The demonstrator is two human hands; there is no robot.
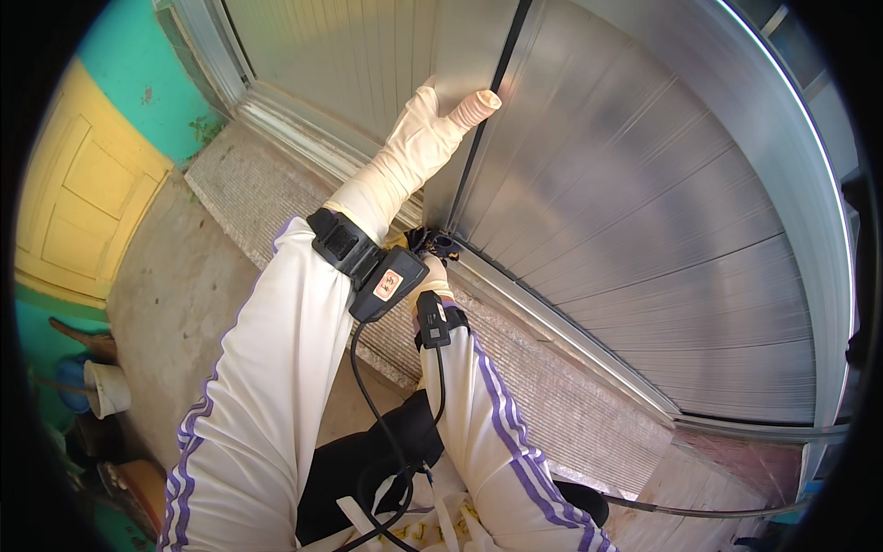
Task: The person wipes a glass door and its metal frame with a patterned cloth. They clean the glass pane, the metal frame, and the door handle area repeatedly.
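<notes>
My left hand (434,131), in a pale rubber glove, reaches up to the edge of a metal door panel (469,41); its thumb points right across the black seam strip and its other fingers are partly hidden. Lower down, my right hand (434,270), also gloved, is at a dark patterned cloth (436,243) near the panel's bottom corner; its fingers are mostly hidden. Both wrists carry black strapped devices with cables.
A large ribbed metal door panel (621,207) fills the right side above a metal sill (566,328). Below it runs a ridged stone step (538,366). At left are a yellow wooden door (76,186), a green wall (145,69) and a white bucket (110,390).
</notes>
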